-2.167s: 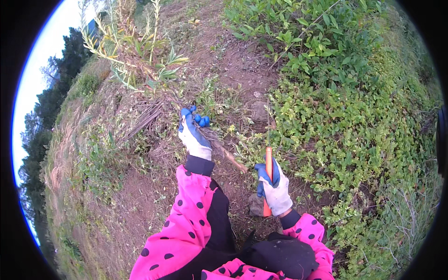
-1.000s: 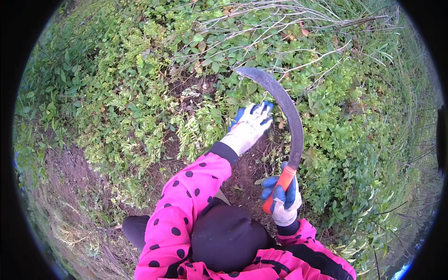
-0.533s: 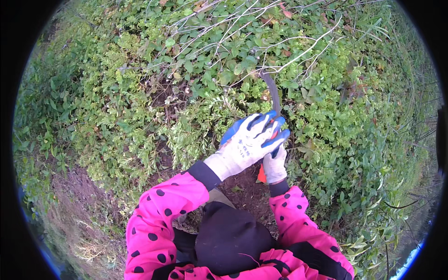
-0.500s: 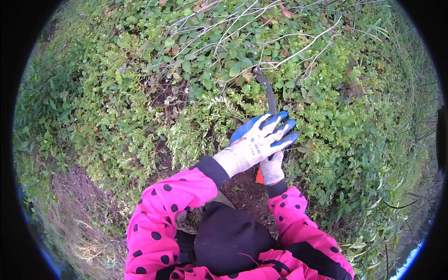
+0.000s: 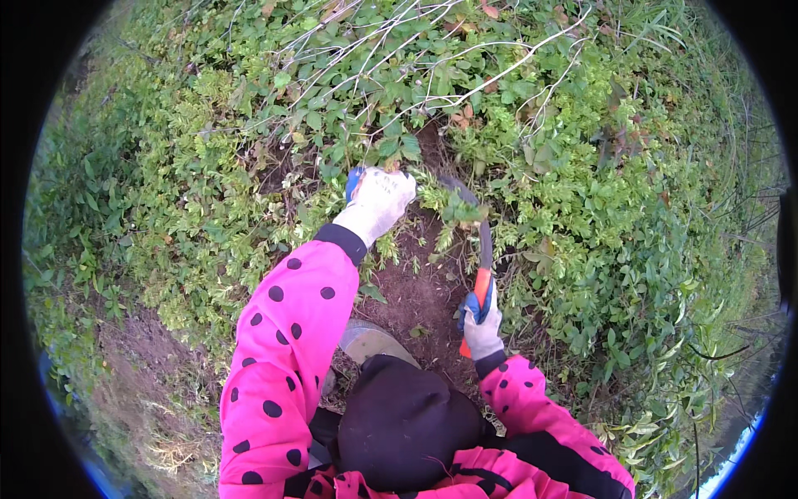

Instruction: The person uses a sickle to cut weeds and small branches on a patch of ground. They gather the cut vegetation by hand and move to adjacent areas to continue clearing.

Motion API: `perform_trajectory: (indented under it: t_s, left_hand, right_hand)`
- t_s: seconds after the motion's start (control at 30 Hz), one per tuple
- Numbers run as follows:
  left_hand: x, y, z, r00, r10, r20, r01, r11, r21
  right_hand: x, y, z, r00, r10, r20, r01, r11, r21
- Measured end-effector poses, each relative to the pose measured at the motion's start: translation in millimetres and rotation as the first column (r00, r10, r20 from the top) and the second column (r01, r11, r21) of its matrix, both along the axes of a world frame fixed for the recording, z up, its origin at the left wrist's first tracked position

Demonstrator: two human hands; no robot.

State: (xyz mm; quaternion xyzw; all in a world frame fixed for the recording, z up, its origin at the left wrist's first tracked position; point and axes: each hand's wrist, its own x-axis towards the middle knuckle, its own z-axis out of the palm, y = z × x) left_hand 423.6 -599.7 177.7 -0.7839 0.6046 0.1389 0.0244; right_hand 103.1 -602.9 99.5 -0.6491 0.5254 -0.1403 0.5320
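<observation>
My right hand (image 5: 482,323), in a white and blue work glove, is wrapped round the orange handle of a sickle (image 5: 485,245). Its dark curved blade reaches up and bends left among green leafy stems (image 5: 449,202). In a matching glove, my left hand (image 5: 382,200) is closed in a fist at the edge of the growth. Leafy stems poke out from its right side, close to the blade tip. The fingers of my left hand are mostly hidden under its back.
Bare brown soil (image 5: 420,291) shows between my hands. Low green plants (image 5: 582,216) spread around, with dry bare branches (image 5: 499,79) lying across the far side. A shoe (image 5: 374,341) shows beside my dark-covered knee (image 5: 407,424).
My left hand has moved left and away from the right hand, its spread fingers now closed on stems. The sickle has come nearer and its handle shows. More soil is visible.
</observation>
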Motion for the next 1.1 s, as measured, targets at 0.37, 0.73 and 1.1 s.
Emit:
perform_trajectory:
  t_s: [0.37,0.73,1.1]
  left_hand:
    - [-9,89,22,0.927,0.356,-0.12,-0.375,0.856,-0.357]
    - [71,-63,-31,0.849,0.225,0.478,-0.148,0.97,-0.192]
    - [38,-10,-7,0.968,0.097,0.231,-0.053,0.98,-0.19]
  right_hand:
    - [75,-19,77,0.861,-0.177,0.477,0.124,0.982,0.14]
    - [142,-55,37,0.964,0.234,0.124,-0.21,0.961,-0.177]
    - [36,-16,0,0.977,0.207,0.05,-0.199,0.971,-0.135]
